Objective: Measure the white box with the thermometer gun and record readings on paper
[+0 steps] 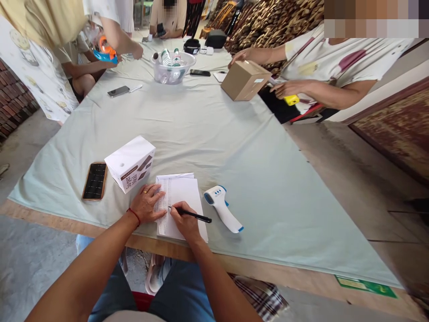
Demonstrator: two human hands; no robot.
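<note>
A stack of white paper (184,192) lies at the near table edge, with small writing down its left side. My left hand (146,204) rests flat on the paper's left part, fingers spread. In my right hand (185,222) is a black pen (196,215), gripped between thumb and fingers, its tip on the sheet near the writing. Right of the paper lies a white and blue infrared thermometer (223,210). A white printed box (132,161) stands just beyond my left hand. Further left, a dark-screened phone (95,181) lies on the cloth.
A pale green cloth (268,197) covers the table. Across it stands a plastic basin (170,71) with bottles. At the right, a person handles a cardboard box (246,80) and a yellow tape dispenser (291,99). Other people are at the far left and back. Another phone (118,91) lies beyond.
</note>
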